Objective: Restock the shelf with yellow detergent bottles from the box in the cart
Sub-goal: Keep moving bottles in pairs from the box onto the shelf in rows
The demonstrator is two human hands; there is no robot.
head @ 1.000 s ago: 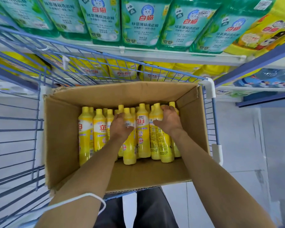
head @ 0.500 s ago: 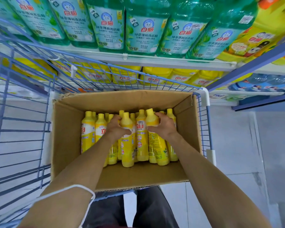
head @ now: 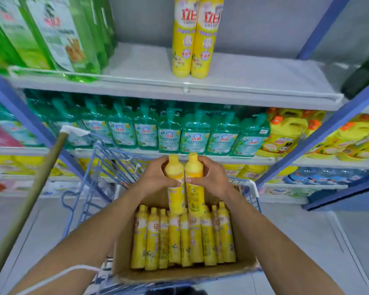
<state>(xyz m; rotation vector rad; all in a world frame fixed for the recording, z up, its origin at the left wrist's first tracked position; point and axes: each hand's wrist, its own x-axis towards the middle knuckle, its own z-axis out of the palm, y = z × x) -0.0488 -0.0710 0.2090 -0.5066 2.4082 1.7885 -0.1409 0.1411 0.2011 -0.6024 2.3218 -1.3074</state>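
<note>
1. The left grip (head: pixel 156 177) wraps one slim yellow plastic detergent bottle (head: pixel 176 199), the right grip (head: pixel 210 179) a twin bottle (head: pixel 195 196), pressed together, likely for steadiness.
2. Both hang above the brown cardboard box (head: pixel 124 248) in the blue wire cart (head: pixel 103 158).
3. The grey shelf (head: pixel 254 81) above has room beside two matching bottles (head: pixel 192 39).

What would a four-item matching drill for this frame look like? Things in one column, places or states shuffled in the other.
Column 1
1. left hand and right hand
2. teal pump bottles
3. two upright yellow bottles
4. packed yellow bottles

Column 2
A. inside the cardboard box
B. side by side on the top shelf
C. each gripping a lifted yellow bottle above the box
D. in a row on the middle shelf

Pairs: 1-C, 2-D, 3-B, 4-A
</note>
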